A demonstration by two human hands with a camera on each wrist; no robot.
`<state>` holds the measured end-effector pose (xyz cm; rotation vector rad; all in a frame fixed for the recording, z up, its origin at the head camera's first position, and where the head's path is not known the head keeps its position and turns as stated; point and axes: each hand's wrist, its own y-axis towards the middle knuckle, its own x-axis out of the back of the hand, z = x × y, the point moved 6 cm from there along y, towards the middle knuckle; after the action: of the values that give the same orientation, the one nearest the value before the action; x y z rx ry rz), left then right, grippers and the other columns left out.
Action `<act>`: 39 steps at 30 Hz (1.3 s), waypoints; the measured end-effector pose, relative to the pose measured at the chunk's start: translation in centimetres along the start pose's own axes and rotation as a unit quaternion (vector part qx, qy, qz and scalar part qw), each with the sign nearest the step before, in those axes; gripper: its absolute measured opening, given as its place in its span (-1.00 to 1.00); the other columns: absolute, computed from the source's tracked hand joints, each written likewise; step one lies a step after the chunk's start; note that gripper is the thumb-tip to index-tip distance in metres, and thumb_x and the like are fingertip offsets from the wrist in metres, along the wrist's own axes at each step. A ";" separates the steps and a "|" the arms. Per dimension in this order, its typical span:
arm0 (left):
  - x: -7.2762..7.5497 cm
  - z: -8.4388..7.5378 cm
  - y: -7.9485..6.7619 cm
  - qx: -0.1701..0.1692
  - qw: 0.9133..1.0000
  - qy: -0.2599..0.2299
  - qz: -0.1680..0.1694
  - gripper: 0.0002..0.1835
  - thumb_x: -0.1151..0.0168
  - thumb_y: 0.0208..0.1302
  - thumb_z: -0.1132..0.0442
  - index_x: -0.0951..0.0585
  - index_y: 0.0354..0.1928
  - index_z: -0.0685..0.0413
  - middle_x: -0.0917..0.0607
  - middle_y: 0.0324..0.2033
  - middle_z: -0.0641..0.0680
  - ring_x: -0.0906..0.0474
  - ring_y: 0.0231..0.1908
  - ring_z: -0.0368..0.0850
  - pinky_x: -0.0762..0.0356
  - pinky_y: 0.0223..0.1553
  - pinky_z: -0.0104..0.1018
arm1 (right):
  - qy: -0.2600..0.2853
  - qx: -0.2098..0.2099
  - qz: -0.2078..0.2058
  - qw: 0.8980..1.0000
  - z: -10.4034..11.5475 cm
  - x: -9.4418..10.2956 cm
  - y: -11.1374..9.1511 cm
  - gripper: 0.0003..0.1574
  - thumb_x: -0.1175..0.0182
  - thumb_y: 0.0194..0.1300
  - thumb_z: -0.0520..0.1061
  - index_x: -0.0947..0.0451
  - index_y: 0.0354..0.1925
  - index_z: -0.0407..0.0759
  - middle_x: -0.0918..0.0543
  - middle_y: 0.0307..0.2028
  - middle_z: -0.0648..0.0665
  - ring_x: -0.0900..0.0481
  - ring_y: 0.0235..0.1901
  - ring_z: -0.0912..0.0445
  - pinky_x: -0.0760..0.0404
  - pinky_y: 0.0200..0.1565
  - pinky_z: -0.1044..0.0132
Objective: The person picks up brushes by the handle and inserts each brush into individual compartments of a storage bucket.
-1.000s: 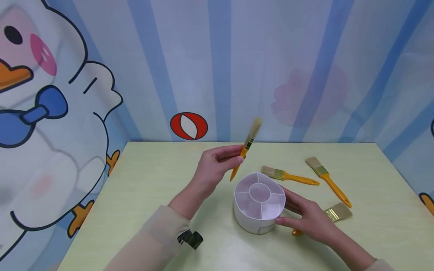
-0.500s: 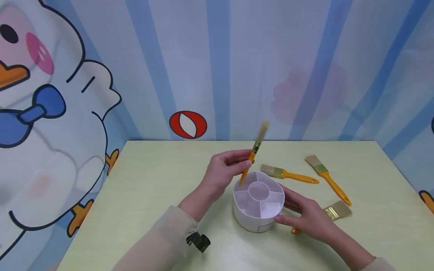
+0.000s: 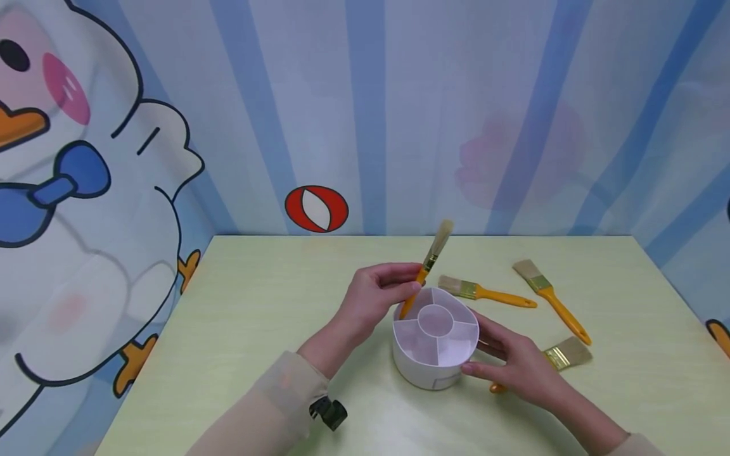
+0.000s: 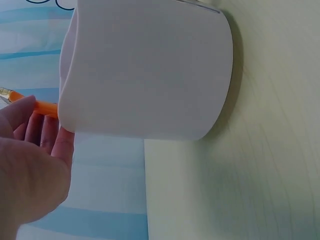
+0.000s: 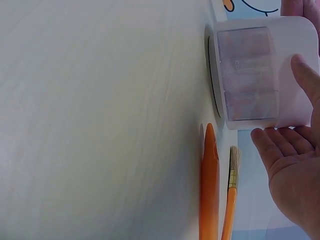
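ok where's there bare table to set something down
Widest is the table left of the left sleeve, back to the striped backdrop. A smaller patch lies between three loose brushes and the table's right edge; another sits in front of the white organizer. Crowded: right of that, around those brushes and the right grip.

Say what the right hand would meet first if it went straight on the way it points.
The white divided organizer; the right hand is right at its wall, with the thumb seemingly touching, though contact at the other fingers is harder to judge.
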<state>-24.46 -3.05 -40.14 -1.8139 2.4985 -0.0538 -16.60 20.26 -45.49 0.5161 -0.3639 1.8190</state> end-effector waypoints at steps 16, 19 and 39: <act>-0.1 -0.7 0.1 0.004 0.994 0.102 0.028 -0.65 -0.48 0.38 0.32 -0.78 0.18 0.02 -0.83 0.01 0.01 -0.78 0.03 -0.08 -0.75 0.16 -0.21 | 0.030 -0.010 0.004 0.999 -0.1 0.0 -0.1 0.15 -0.59 0.27 0.03 -0.25 0.64 -0.17 -0.44 0.50 -0.36 -0.57 0.36 -0.30 -0.71 0.21 0.11; -0.3 -1.0 0.2 -0.001 0.990 0.137 0.030 -0.67 -0.50 0.37 0.32 -0.78 0.14 0.01 -0.83 -0.03 -0.02 -0.78 -0.02 -0.12 -0.77 0.10 -0.23 | 0.032 -0.012 0.006 0.999 -0.2 -0.1 0.0 0.16 -0.58 0.27 0.04 -0.24 0.64 -0.17 -0.43 0.50 -0.37 -0.56 0.37 -0.31 -0.71 0.21 0.13; -1.9 -2.8 0.7 -0.001 0.933 0.355 0.057 -0.78 -0.51 0.34 0.33 -0.76 -0.02 0.01 -0.80 -0.14 -0.03 -0.74 -0.10 -0.12 -0.80 -0.21 -0.37 | 0.046 -0.010 0.007 0.999 -0.1 -0.2 0.1 0.16 -0.60 0.25 0.05 -0.26 0.63 -0.18 -0.41 0.52 -0.37 -0.54 0.38 -0.32 -0.71 0.20 0.14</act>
<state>-24.68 -1.04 -37.39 -1.8867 3.0336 -0.8444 -16.67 20.12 -45.62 0.4152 -0.3229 1.8440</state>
